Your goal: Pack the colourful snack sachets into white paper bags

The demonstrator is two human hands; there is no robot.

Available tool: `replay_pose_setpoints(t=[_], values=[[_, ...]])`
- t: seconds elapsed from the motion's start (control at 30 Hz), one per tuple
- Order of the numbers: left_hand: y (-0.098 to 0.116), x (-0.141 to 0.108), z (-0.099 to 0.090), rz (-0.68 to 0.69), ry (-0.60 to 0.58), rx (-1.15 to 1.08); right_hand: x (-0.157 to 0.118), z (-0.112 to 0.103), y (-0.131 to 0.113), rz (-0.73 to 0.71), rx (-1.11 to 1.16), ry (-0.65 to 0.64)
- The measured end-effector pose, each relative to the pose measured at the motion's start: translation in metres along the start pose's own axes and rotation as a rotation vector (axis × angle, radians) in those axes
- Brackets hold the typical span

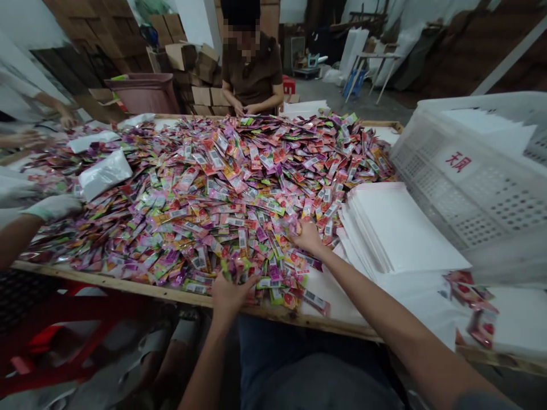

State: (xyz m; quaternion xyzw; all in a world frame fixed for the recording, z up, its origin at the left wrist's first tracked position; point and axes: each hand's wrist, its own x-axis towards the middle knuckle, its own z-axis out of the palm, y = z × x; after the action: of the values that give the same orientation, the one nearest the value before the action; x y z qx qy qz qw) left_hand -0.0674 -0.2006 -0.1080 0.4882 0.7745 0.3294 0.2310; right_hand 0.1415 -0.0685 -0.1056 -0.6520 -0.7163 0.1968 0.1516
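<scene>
On the wood-edged white table (359, 323) spreads a wide heap of small, glossy pink, purple and green packets (239, 188), beside the stack of flat white bags (401, 228). At the heap's near edge, the left hand (231, 293) grasps several packets; further right, the right hand (308, 238) pinches others, just above the heap.
</scene>
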Motion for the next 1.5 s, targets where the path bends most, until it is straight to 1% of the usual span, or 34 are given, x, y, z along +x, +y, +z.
replay_pose_setpoints(t=[0.07, 0.13, 0.2, 0.3, 0.37, 0.47, 0.5, 0.57, 0.63, 0.7, 0.77, 0.83, 0.87, 0.9, 0.93, 1.0, 1.07, 1.13, 1.17, 1.27, 1.3, 1.37, 1.43, 1.47, 1.5], values=[[0.001, 0.004, 0.007, 0.029, -0.060, 0.180, 0.001, 0.009, -0.006, 0.004, -0.050, -0.025], [0.001, 0.009, 0.010, 0.086, -0.110, 0.280, -0.002, 0.014, -0.007, 0.029, -0.100, -0.056], [0.002, 0.013, 0.009, 0.119, -0.174, 0.324, -0.005, 0.012, -0.006, 0.038, -0.135, -0.086], [0.001, 0.016, 0.005, 0.133, -0.249, 0.341, -0.009, 0.000, -0.004, 0.009, -0.195, -0.156], [0.000, 0.016, 0.002, 0.162, -0.243, 0.321, -0.012, -0.010, -0.003, -0.001, -0.238, -0.215], [-0.003, 0.015, -0.003, 0.179, -0.171, 0.248, -0.019, -0.021, -0.001, -0.022, -0.274, -0.304], [-0.005, 0.015, -0.006, 0.196, -0.156, 0.208, -0.022, -0.024, 0.001, -0.043, -0.268, -0.312], [-0.007, 0.017, -0.013, 0.266, -0.187, 0.119, -0.025, -0.026, 0.007, -0.099, -0.222, -0.277], [-0.008, 0.023, -0.025, 0.344, -0.276, 0.045, -0.024, -0.029, 0.016, -0.144, -0.150, -0.208], [-0.003, 0.037, -0.039, 0.388, -0.350, 0.022, -0.016, -0.032, 0.024, -0.178, -0.065, -0.163], [0.009, 0.058, -0.053, 0.436, -0.369, 0.049, 0.000, -0.037, 0.025, -0.169, 0.022, -0.122], [0.025, 0.085, -0.059, 0.534, -0.397, 0.111, 0.024, -0.041, 0.014, -0.118, 0.091, -0.023], [0.035, 0.099, -0.058, 0.605, -0.424, 0.164, 0.038, -0.041, 0.005, -0.094, 0.082, 0.032], [0.043, 0.113, -0.054, 0.678, -0.450, 0.236, 0.052, -0.039, -0.006, -0.086, 0.050, 0.078], [0.051, 0.125, -0.047, 0.745, -0.467, 0.329, 0.065, -0.035, -0.018, -0.102, -0.005, 0.097], [0.062, 0.143, -0.028, 0.849, -0.456, 0.558, 0.085, -0.021, -0.041, -0.173, -0.103, 0.069], [0.064, 0.151, -0.008, 0.891, -0.412, 0.727, 0.095, -0.005, -0.057, -0.229, -0.151, -0.001], [0.058, 0.149, 0.005, 0.889, -0.386, 0.788, 0.095, 0.008, -0.064, -0.254, -0.181, -0.051], [0.054, 0.146, 0.008, 0.892, -0.374, 0.795, 0.093, 0.012, -0.064, -0.264, -0.196, -0.063], [0.038, 0.136, 0.007, 0.964, -0.311, 0.805, 0.083, 0.013, -0.060, -0.308, -0.215, -0.080], [0.033, 0.134, 0.005, 0.990, -0.284, 0.797, 0.079, 0.010, -0.057, -0.317, -0.191, -0.064], [0.025, 0.131, 0.001, 0.999, -0.253, 0.753, 0.069, 0.004, -0.050, -0.311, -0.079, 0.017], [0.018, 0.130, -0.004, 0.927, -0.244, 0.664, 0.057, -0.002, -0.040, -0.284, 0.059, 0.108], [0.015, 0.130, -0.007, 0.866, -0.231, 0.597, 0.050, -0.004, -0.034, -0.274, 0.108, 0.128], [0.013, 0.131, -0.011, 0.799, -0.207, 0.518, 0.044, -0.005, -0.028, -0.270, 0.133, 0.120]])
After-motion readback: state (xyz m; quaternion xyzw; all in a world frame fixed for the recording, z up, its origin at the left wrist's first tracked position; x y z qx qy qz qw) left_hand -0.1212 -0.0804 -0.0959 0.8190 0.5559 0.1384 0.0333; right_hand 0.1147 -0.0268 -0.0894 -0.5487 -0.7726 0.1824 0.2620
